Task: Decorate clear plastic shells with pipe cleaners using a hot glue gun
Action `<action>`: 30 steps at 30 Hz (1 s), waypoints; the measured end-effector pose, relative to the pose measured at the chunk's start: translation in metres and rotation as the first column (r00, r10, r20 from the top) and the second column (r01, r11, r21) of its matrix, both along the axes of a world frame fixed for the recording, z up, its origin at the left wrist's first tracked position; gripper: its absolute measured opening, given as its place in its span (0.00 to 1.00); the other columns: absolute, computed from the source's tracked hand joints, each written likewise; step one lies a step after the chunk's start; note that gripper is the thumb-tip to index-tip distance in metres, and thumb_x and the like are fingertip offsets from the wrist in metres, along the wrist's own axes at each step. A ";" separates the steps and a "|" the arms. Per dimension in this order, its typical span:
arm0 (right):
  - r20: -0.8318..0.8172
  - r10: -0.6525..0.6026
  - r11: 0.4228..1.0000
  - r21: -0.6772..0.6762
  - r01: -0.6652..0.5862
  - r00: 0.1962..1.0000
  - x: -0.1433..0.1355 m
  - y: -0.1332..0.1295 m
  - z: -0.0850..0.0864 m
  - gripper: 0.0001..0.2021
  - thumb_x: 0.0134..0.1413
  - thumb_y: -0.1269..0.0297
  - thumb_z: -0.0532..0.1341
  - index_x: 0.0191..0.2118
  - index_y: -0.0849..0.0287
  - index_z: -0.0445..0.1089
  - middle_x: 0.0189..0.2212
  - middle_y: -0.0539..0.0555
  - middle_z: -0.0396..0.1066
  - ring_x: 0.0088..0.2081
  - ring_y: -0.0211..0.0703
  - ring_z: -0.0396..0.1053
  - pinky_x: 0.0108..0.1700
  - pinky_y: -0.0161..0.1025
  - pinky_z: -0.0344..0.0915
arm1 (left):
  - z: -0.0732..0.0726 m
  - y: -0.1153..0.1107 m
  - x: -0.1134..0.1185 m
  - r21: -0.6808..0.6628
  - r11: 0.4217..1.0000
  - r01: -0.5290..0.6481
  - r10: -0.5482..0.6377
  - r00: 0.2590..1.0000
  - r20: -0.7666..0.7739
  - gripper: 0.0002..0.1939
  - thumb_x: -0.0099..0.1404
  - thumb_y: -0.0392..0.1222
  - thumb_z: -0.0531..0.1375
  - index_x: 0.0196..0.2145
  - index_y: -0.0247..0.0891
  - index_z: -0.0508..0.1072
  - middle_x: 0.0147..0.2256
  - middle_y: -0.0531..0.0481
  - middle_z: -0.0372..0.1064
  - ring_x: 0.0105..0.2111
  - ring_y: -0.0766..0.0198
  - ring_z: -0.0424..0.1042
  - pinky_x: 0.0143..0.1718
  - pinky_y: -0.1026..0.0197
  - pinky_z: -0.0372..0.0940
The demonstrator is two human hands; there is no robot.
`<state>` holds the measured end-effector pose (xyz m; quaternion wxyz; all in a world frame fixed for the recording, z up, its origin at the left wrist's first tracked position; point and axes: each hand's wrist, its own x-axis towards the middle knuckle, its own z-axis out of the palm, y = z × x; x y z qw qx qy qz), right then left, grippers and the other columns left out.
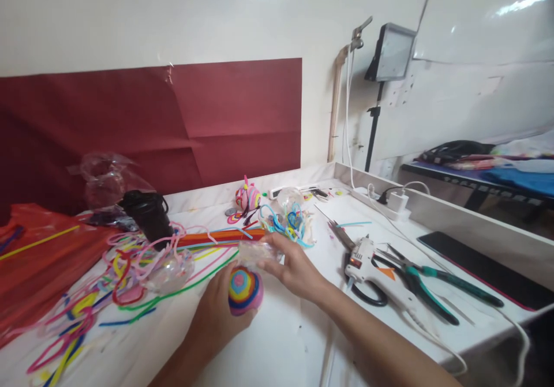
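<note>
Against white wall (151, 12), cluttered white table (281, 341)

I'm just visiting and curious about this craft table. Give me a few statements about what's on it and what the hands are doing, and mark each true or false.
1. The left hand holds a ball of coloured rings. True.
2. The right hand grips the glue gun. False: the glue gun lies on the table to the right of that hand; the hand is at a clear plastic wrapper.
3. Green-handled pliers lie beside the glue gun. True.
4. The paper on the wall is blue. False: it is dark red.
5. The pipe cleaners sit packed in a box. False: they lie loose on the table.
</note>
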<state>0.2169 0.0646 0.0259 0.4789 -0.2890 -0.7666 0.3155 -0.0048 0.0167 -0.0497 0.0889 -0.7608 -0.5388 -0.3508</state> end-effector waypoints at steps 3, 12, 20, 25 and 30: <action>-0.032 0.037 0.998 -0.056 -0.039 0.999 -0.001 0.000 -0.008 0.12 0.56 0.57 0.62 0.43 0.57 0.67 0.36 0.53 0.70 0.38 0.46 0.67 0.41 0.42 0.62 | 0.002 0.002 -0.004 -0.009 0.998 -0.056 0.056 0.998 0.017 0.44 0.52 0.44 0.67 0.63 0.40 0.56 0.55 0.34 0.70 0.54 0.40 0.72 0.52 0.42 0.70; 0.021 -0.022 0.997 -0.068 0.023 1.000 -0.011 -0.006 -0.028 0.10 0.54 0.67 0.63 0.43 0.57 0.67 0.38 0.54 0.71 0.40 0.47 0.67 0.43 0.42 0.63 | 0.036 0.007 -0.023 -0.481 0.877 0.009 0.214 0.889 0.406 0.48 0.45 0.58 0.69 0.61 0.44 0.60 0.56 0.38 0.69 0.55 0.41 0.70 0.54 0.44 0.68; -0.060 -0.117 0.986 0.112 0.123 0.991 -0.017 -0.012 -0.038 0.12 0.57 0.70 0.61 0.46 0.57 0.65 0.39 0.55 0.72 0.40 0.46 0.68 0.41 0.41 0.64 | 0.116 0.068 -0.035 -0.387 0.917 0.097 0.174 0.775 0.608 0.37 0.51 0.62 0.64 0.53 0.40 0.66 0.57 0.36 0.69 0.56 0.46 0.70 0.55 0.47 0.67; -0.034 -0.140 0.965 0.217 0.144 0.990 -0.018 -0.017 -0.038 0.14 0.54 0.75 0.62 0.45 0.56 0.63 0.35 0.52 0.70 0.36 0.43 0.66 0.39 0.39 0.64 | 0.136 0.157 -0.034 -0.448 0.893 0.050 0.165 0.889 0.427 0.44 0.46 0.59 0.68 0.57 0.36 0.64 0.59 0.31 0.64 0.57 0.43 0.68 0.55 0.44 0.65; -0.024 -0.159 0.962 0.220 0.160 0.987 -0.017 -0.015 -0.039 0.15 0.54 0.77 0.62 0.45 0.56 0.62 0.34 0.51 0.68 0.36 0.43 0.65 0.38 0.38 0.64 | 0.128 0.228 -0.030 -0.474 0.880 0.018 0.162 0.928 0.336 0.48 0.46 0.55 0.70 0.62 0.38 0.61 0.64 0.30 0.57 0.61 0.39 0.62 0.57 0.42 0.62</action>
